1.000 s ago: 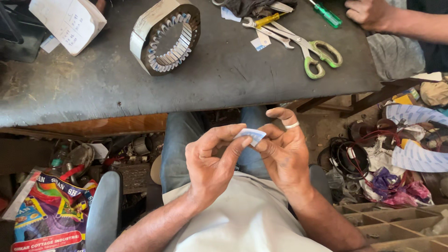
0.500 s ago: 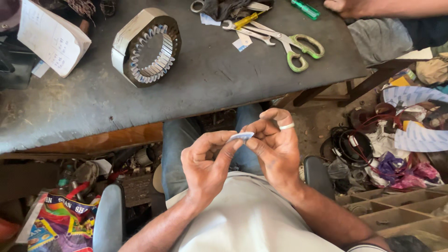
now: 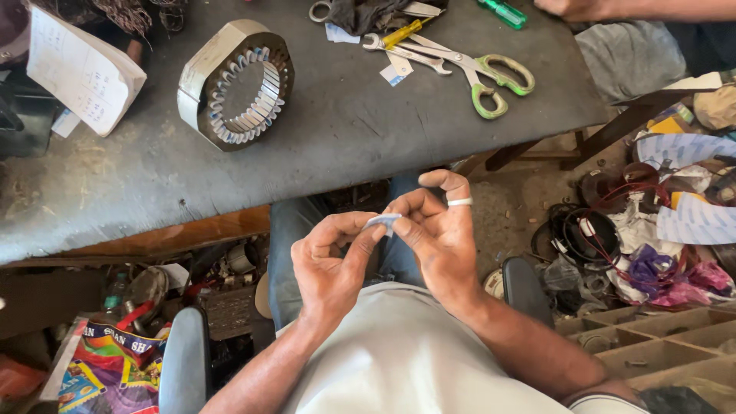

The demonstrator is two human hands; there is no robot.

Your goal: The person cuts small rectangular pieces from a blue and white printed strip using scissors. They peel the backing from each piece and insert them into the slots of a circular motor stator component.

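From the head view, your left hand (image 3: 331, 264) and right hand (image 3: 437, 234) meet in front of your lap, below the near edge of the tabletop (image 3: 345, 130). Both pinch one small white-blue slip of paper (image 3: 382, 222): your left thumb and forefinger close on its left end, your right thumb and forefinger on its right end, the other fingers curled loosely. A pale ring (image 3: 460, 202) sits on a raised finger of your right hand.

On the tabletop, well apart from your hands, a round metal stator core (image 3: 236, 83) lies flat at the left, its slots lined with pale strips. Green-handled scissors (image 3: 479, 73) lie at the far right side, touching a spanner (image 3: 402, 52), with a yellow-handled tool (image 3: 400, 33) just behind. Small paper scraps (image 3: 393, 71) lie beside them. A green screwdriver (image 3: 502, 12) rests near the far edge, close to another person's hand (image 3: 571, 8). A notepad (image 3: 83, 70) overhangs the far left corner.
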